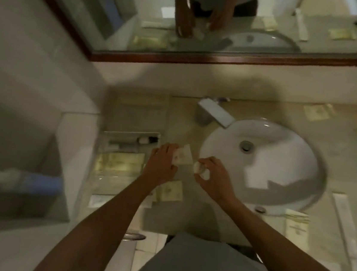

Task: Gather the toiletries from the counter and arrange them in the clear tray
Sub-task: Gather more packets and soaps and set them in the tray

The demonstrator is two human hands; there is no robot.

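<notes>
I am midway through gathering: my left hand [162, 162] holds a flat pale sachet [182, 157] by its edge, and my right hand [212, 176] pinches a small white wrapped item [201, 173], both just left of the sink [284, 148]. The clear tray [124, 151] sits beside my left hand on the worktop [341, 141], already holding packets and small bottles. Next, I judge, both pieces go left into the tray; more sachets lie scattered around the sink.

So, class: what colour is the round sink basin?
White, seen clearly in the head view: sink basin.
</notes>
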